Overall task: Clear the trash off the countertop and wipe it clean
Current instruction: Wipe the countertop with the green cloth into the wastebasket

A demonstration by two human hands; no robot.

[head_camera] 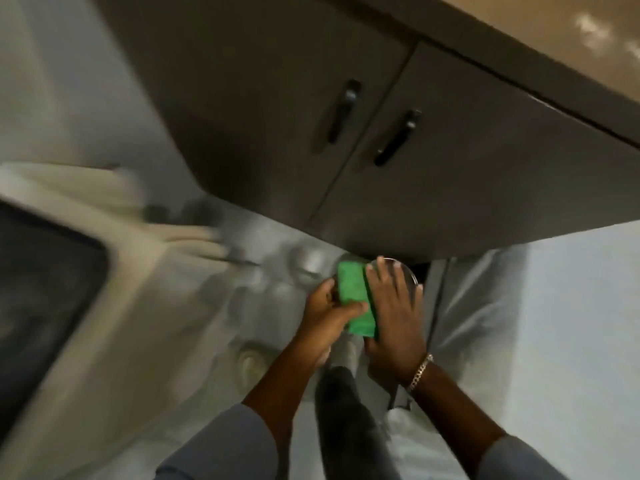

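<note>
Both hands w/ green cloth folded between them, low by the cabinet: left hand pinches its near edge, right hand lies flat & spread vs its side; cloth prob. soft, light, floppy, non-fragile, so grip it bunched mid-fold, not by a corner.

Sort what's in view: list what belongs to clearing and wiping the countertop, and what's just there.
Belongs to the job:
- green cloth, held between both hands
- left hand
- right hand
- countertop, top right

Just there:
- cabinet doors with dark handles
- clear round object behind the right hand, too blurred to identify
- bracelet
</note>
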